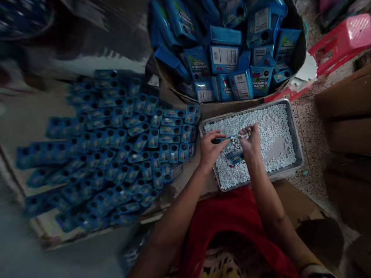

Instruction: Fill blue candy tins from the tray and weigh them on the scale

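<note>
A metal tray [298, 148] holds many small pale blue and white candies [272, 116]. Over its left part, my left hand [211, 148] grips a small blue box [217, 141], fingers on one side and thumb on the other. Beside it, to the right, my right hand [251, 141] is closed around several candies at the box's end. Another blue packet [235, 157] lies on the candies just below my hands, partly covered by my right wrist.
Rows of blue boxes [171, 130] cover the table [17, 112] at left. Behind the tray stands a large carton [171, 87] full of blue boxes. A pink plastic stool [342, 42] is at the upper right, with brown cardboard boxes [344, 131] below it.
</note>
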A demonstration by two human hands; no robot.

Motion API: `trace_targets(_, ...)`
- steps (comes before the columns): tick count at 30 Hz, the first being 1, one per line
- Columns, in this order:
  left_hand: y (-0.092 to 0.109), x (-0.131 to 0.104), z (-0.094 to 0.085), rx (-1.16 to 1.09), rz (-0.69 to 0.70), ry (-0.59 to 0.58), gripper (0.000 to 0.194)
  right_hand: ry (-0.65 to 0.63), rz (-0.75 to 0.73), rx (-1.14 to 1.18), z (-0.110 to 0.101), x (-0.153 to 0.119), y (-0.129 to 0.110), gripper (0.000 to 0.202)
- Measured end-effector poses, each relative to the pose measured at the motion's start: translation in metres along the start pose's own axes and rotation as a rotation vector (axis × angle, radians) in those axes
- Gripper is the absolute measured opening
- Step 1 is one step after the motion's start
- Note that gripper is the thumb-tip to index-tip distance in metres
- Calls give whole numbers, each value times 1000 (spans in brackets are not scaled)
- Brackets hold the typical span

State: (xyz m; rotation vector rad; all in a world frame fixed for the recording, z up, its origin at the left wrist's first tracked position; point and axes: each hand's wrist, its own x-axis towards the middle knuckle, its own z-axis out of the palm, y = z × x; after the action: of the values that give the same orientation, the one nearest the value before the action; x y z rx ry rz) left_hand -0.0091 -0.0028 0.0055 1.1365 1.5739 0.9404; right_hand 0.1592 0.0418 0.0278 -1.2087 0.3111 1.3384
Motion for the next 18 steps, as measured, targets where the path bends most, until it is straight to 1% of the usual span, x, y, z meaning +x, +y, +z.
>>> trace_targets(2,0,-2,-7,-5,7,30,19,59,107,-57,-10,8,-8,44)
trace_targets(3,-1,-2,-9,-42,-6,42,19,69,142,-88,-16,9,-12,41)
trace_targets(4,-3,-2,-10,-102,-34,41,21,67,161,-114,-24,8,-15,38)
trace_targets(6,-10,-2,-8,-255,-119,4,28,48,184,-159,-42,4,-21,29)
trace_targets(7,-15,-2,-5,-322,-156,-20,31,19,159,-262,-53,2,-24,26)
trace_targets(8,-19,-2,-2,-373,-183,-41,34,-19,104,-425,-63,0,-29,27)
trace_targets(11,-31,-3,8,-521,-248,-72,40,-132,-129,-1028,-92,-1,-47,46)
trace_targets(12,-34,-3,11,-568,-267,-77,40,-149,-189,-1178,-99,0,-54,50)
trace_targets(13,-35,-3,14,-610,-284,-81,41,-150,-226,-1270,-104,2,-61,50)
trace_targets(15,-35,-4,16,-673,-310,-70,39,-155,-303,-1413,-111,7,-74,41)
trace_targets(17,-33,-9,13,-709,-322,-23,38,-187,-395,-1553,-114,13,-83,29)
trace_targets(18,-33,-15,8,-716,-323,15,38,-208,-433,-1603,-114,17,-87,25)
